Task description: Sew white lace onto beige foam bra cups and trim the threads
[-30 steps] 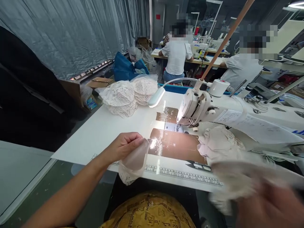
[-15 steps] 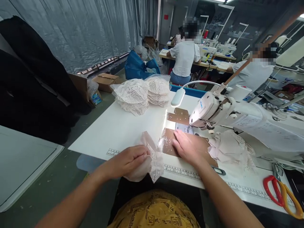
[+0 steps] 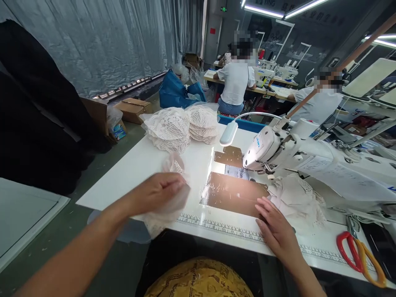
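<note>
A pale lace piece (image 3: 165,212) is pinched in my left hand (image 3: 161,189), blurred by motion, over the table's left front part. Its lower end hangs at the table edge. My right hand (image 3: 275,227) rests with fingers apart near the front ruler marks, its fingertips at the right end of the brown plate (image 3: 232,192). Behind that plate stands a white sewing machine (image 3: 262,148), its needle area lit by a small lamp (image 3: 229,133). A crumpled heap of pale lace pieces (image 3: 298,196) lies right of the plate, close to my right hand.
Two stacks of lace cups, a left one (image 3: 168,130) and a right one (image 3: 202,123), stand at the table's back left. Scissors (image 3: 360,255) with red and orange handles lie at the right edge. A co-worker (image 3: 236,80) sits beyond, near a blue bag (image 3: 176,90).
My left hand has moved left and up with the lace piece. My right hand has slid right and toward me, away from the needle area. The view has shifted slightly.
</note>
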Demonstrator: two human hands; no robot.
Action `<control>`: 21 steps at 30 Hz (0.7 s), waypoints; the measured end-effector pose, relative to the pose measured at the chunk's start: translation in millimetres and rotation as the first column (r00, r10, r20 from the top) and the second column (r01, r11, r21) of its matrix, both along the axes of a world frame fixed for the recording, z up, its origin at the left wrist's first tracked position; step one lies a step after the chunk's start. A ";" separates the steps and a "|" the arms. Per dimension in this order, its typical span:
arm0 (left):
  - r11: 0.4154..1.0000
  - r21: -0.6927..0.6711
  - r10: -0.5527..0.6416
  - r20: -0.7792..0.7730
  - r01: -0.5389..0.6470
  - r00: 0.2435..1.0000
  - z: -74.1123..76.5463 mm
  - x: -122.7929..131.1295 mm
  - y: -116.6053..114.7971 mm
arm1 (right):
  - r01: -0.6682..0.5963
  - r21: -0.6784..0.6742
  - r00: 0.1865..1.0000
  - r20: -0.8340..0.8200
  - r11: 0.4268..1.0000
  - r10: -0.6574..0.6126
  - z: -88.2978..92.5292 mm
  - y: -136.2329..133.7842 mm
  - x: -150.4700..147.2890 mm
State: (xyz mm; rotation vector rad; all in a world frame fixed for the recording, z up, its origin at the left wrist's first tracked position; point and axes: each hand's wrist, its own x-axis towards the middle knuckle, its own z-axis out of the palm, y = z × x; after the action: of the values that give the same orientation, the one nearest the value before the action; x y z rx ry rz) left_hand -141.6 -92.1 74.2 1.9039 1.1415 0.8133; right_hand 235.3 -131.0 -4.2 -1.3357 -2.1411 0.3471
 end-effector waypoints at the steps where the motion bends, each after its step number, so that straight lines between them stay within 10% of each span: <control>1: 0.994 -0.020 -0.112 -0.018 0.112 0.994 1.9 17.1 -8.3 | 0.005 -0.034 0.996 -0.094 0.999 -0.008 4.5 -1.5 -7.8; 5: 0.964 0.108 -0.240 -0.050 0.244 0.969 -0.5 88.6 -17.7 | -0.313 -0.346 0.864 -0.490 0.884 0.115 24.5 -3.8 -59.5; 8: 0.955 0.220 -0.170 -0.142 0.199 0.975 -8.1 117.1 18.4 | -0.288 -0.528 0.831 -0.552 0.799 -0.065 23.1 -0.3 -85.8; 15: 0.952 0.258 -0.022 -0.477 0.164 0.879 -46.3 137.8 156.3 | -0.423 -0.555 0.670 -0.724 0.716 -0.165 13.7 -4.5 -75.0; 21: 0.921 0.123 -0.229 -0.596 0.369 0.770 -67.7 156.5 196.6 | -0.661 -0.551 0.531 -0.823 0.509 -0.202 17.3 -20.5 -60.0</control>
State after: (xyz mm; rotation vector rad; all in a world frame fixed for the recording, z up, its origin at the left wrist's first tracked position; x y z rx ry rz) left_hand 14.9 104.5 6.5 2.5567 1.0543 0.1857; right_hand 175.3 -151.6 13.1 -0.8449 -1.2446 1.9621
